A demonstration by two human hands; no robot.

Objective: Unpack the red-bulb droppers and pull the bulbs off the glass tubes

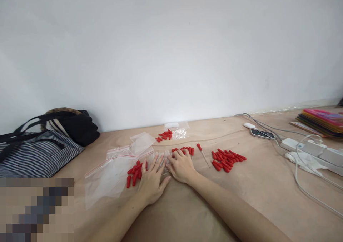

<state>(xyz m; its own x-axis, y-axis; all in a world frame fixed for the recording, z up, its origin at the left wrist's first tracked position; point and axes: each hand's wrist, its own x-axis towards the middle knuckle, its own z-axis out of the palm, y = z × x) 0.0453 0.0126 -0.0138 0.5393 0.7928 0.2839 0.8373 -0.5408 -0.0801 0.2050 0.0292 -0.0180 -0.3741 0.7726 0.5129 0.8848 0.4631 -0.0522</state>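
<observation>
My left hand (153, 180) lies spread and flat, its fingertips over a row of clear glass tubes (167, 157). Close beside it, my right hand (183, 166) rests with slightly bent, parted fingers on the same row; its fingers partly hide droppers with red bulbs (190, 150). One dropper (204, 155) lies apart, just right of that row. Loose red rubber bulbs (135, 173) are heaped against the left hand's outer side. Farther right is a larger heap of red bulbs (227, 159).
Clear zip bags (109, 177) lie to the left. Smaller red bulbs (164, 136) and a bag of thin clear tubes (180, 133) sit near the wall. A striped bag (40, 152) stands far left; a power strip (311, 149), cables and stacked coloured sheets (321, 122) occupy the right.
</observation>
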